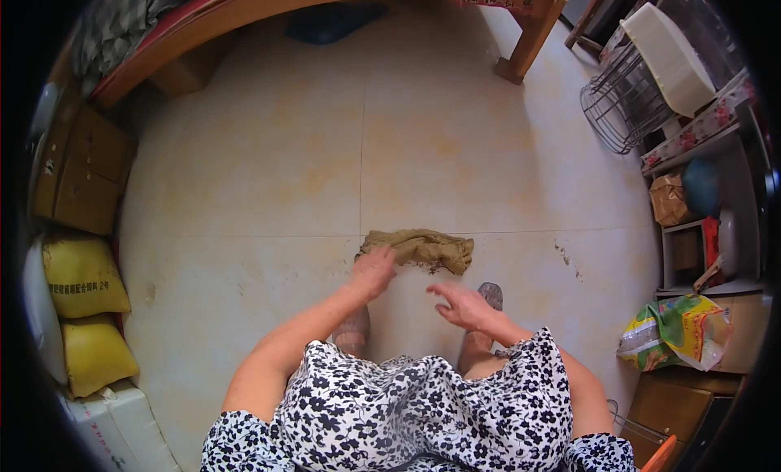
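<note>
A crumpled olive-brown rag [423, 246] lies on the pale tiled floor in front of my feet, stretched out from left to right. My left hand [376, 270] is on its left end, with the fingers bent down over the cloth; the thumb is hard to make out. Dark crumbs of dirt [435, 268] show along the rag's near edge. To the right and nearer to me, my right hand [467, 304] hangs above the floor, apart from the rag. Its fingers are spread and slightly curled, with nothing in them.
More dirt specks [567, 259] dot the floor at right. Yellow sacks [85, 277] and cardboard boxes [85, 175] line the left side. A wooden bed frame [325, 2] spans the far side. Shelves, a wire rack [622, 98] and a colourful plastic bag [679, 329] stand along the right.
</note>
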